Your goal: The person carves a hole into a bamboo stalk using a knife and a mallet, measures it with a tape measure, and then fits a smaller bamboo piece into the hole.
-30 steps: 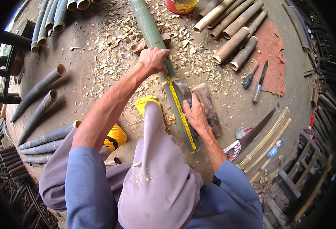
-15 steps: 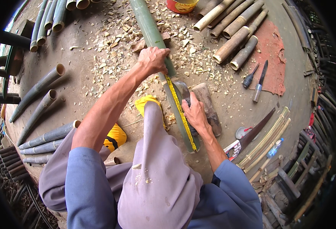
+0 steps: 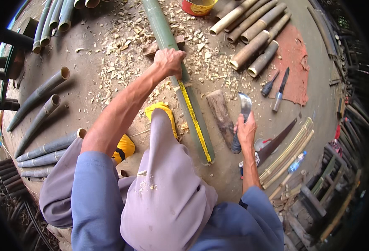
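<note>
A long green bamboo pole slants from the far middle toward my knees. My left hand is closed round it, just above a pale-edged cut. Below that cut, a yellow strip resembling a measuring tape runs along the pole almost to its near end. Off to the right of the pole, my right hand grips the dark handle of a billhook, its hooked, shiny blade pointing away from me. A weathered wood block lies between the pole and the billhook.
Wood chips cover the ground beyond my feet. Cut bamboo tubes lie at left, others at far right. A knife and a pointed tool rest by a red cloth. A saw is near my right forearm.
My right hand has swung right, away from the pole, taking the billhook past the wood block. The left hand keeps its grip on the pole. The whole view has shifted slightly.
</note>
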A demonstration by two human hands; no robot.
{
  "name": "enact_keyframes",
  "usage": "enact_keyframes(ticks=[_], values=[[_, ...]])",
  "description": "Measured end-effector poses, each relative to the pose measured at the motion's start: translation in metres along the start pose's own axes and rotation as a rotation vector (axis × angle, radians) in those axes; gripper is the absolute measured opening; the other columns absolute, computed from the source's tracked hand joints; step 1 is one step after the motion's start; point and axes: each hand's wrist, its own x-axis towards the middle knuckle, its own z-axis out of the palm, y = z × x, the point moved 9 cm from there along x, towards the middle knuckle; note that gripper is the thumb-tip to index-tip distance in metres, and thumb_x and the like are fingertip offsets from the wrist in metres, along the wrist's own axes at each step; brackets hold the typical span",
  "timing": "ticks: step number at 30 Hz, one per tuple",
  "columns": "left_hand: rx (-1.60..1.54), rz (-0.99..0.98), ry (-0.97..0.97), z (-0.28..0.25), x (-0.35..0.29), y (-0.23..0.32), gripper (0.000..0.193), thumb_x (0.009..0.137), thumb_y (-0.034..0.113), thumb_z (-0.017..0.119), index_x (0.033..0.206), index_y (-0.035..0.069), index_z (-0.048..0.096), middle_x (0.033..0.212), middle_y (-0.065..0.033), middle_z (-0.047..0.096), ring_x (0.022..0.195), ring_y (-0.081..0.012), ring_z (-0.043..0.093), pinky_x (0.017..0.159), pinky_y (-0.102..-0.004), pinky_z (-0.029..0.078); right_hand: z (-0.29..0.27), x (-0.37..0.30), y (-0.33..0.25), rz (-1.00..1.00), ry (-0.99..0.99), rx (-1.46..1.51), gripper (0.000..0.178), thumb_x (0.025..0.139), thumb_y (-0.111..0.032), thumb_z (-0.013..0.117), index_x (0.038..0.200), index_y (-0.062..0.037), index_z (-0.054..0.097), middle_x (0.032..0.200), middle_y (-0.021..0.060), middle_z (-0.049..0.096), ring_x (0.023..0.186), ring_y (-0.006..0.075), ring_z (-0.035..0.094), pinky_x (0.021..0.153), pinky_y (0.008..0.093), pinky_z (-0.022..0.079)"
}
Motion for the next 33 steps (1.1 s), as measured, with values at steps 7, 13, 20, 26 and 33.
enact_keyframes(ticks=[7, 13, 20, 26, 33], values=[[0.003, 0.044, 0.06, -0.018, 0.007, 0.003, 0.055, 0.051, 0.03, 0.085, 0.099, 0.015, 0.064, 0.082, -0.0065, 0.068, 0.078, -0.0252, 0.067, 0.061, -0.0385, 0.052, 0.082, -0.015, -0.057, -0.178, -0.214, -0.042, 0.022, 0.091, -0.016, 0.052, 0.102, 0.0027, 0.047, 0.065, 0.0186, 0.059, 0.055, 0.0272, 0.061, 0.046, 0.0397, 0.046], [-0.019, 0.055, 0.083, -0.017, 0.005, 0.001, 0.048, 0.051, 0.028, 0.083, 0.094, 0.016, 0.064, 0.079, -0.005, 0.068, 0.075, -0.0242, 0.068, 0.061, -0.0376, 0.052, 0.113, -0.003, -0.067, -0.235, -0.278, -0.118, 0.031, 0.09, -0.018, 0.053, 0.106, 0.0073, 0.044, 0.065, 0.0319, 0.055, 0.07, 0.0491, 0.059, 0.055, 0.0515, 0.043], [-0.034, 0.05, 0.052, -0.016, 0.006, 0.0, 0.048, 0.053, 0.03, 0.083, 0.094, 0.016, 0.063, 0.08, -0.0057, 0.068, 0.076, -0.025, 0.068, 0.062, -0.038, 0.052, 0.118, 0.001, -0.064, -0.202, -0.284, -0.098, 0.032, 0.09, -0.019, 0.053, 0.106, 0.0065, 0.045, 0.066, 0.0315, 0.056, 0.069, 0.0485, 0.06, 0.055, 0.0513, 0.043], [-0.018, 0.067, 0.065, -0.015, 0.008, 0.001, 0.048, 0.052, 0.03, 0.083, 0.094, 0.016, 0.063, 0.079, -0.0062, 0.068, 0.074, -0.025, 0.067, 0.061, -0.0385, 0.052, 0.118, 0.003, -0.062, -0.21, -0.272, -0.105, 0.031, 0.09, -0.019, 0.053, 0.106, 0.0062, 0.045, 0.066, 0.0315, 0.056, 0.069, 0.0483, 0.061, 0.056, 0.0513, 0.044], [-0.026, 0.042, 0.023, -0.017, 0.006, 0.002, 0.052, 0.052, 0.03, 0.084, 0.097, 0.014, 0.064, 0.082, -0.0076, 0.068, 0.078, -0.026, 0.067, 0.063, -0.0392, 0.051, 0.119, 0.003, -0.062, -0.207, -0.286, -0.081, 0.031, 0.09, -0.019, 0.053, 0.105, 0.006, 0.045, 0.067, 0.0319, 0.056, 0.071, 0.0488, 0.06, 0.056, 0.0511, 0.044]])
